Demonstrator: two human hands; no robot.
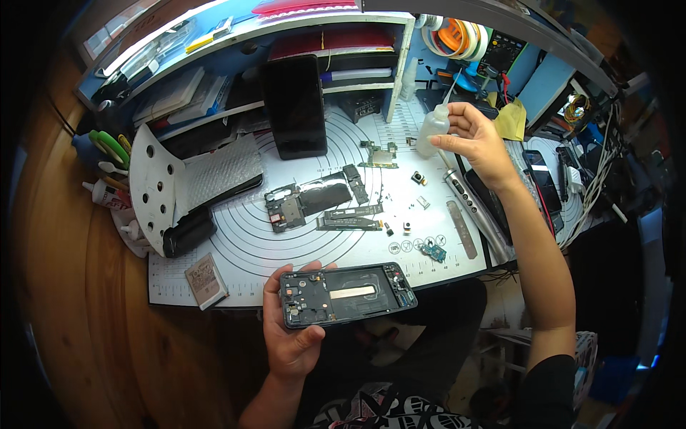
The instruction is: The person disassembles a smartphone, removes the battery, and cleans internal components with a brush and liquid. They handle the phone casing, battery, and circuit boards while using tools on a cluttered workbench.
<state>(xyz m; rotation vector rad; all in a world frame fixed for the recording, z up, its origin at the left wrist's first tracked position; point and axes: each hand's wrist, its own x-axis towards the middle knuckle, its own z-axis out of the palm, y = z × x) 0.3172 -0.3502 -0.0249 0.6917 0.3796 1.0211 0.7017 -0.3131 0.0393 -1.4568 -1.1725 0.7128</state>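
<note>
My left hand (294, 343) is closed round one end of a dark phone frame (350, 314), thumb on the near edge and fingers behind the far one. The frame lies open side up over the mat's front edge, with a pale strip in its middle. At the back right, my right hand (475, 143) grips a translucent squeeze bottle (432, 132) with a thin spout pointing up. Between the two hands lie loose phone parts: a circuit board (379, 155), a black battery with modules (325, 194), flat dark strips (350, 217) and a small camera module (418, 178).
A dark phone (294, 107) leans upright against the shelf (371, 20). An electric screwdriver (471, 204) and a brown flat bar (461, 230) lie at the right. Bubble wrap (221, 175) and a white perforated panel (153, 189) stand left. A silver battery-like block (206, 282) sits near the front-left corner.
</note>
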